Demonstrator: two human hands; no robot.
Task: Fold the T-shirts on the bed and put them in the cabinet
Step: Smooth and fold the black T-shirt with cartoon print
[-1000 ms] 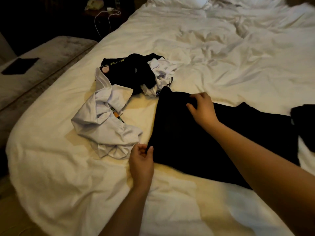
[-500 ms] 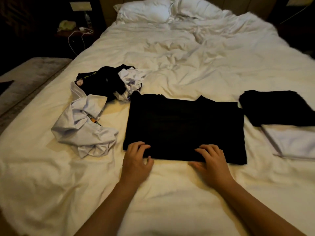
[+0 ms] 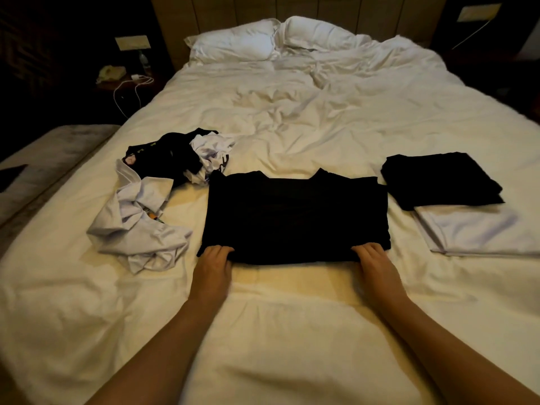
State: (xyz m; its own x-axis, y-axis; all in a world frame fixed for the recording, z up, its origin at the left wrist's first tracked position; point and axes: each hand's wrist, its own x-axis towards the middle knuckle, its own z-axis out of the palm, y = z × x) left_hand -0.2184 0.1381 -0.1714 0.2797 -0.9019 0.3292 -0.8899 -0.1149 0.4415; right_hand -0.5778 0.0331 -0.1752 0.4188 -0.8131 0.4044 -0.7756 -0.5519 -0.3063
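Observation:
A black T-shirt [image 3: 295, 214] lies flat and partly folded in the middle of the white bed [image 3: 321, 118]. My left hand [image 3: 213, 267] grips its near left corner and my right hand [image 3: 374, 264] grips its near right corner, fingers curled over the hem. Left of it lies a crumpled white T-shirt [image 3: 137, 226]. Behind that sits a heap of black and white shirts [image 3: 181, 156]. On the right, a folded black T-shirt [image 3: 438, 179] rests partly on a folded white T-shirt [image 3: 479, 232].
Two white pillows [image 3: 263, 39] lie at the headboard. A dark nightstand [image 3: 122, 80] with a white cable stands at the back left. A grey bench [image 3: 43, 159] runs along the bed's left side. No cabinet is in view.
The view swung to face the bed squarely. My right hand came from the shirt's far edge to its near hem. Both hands then spread apart to the near corners and curled round the hem.

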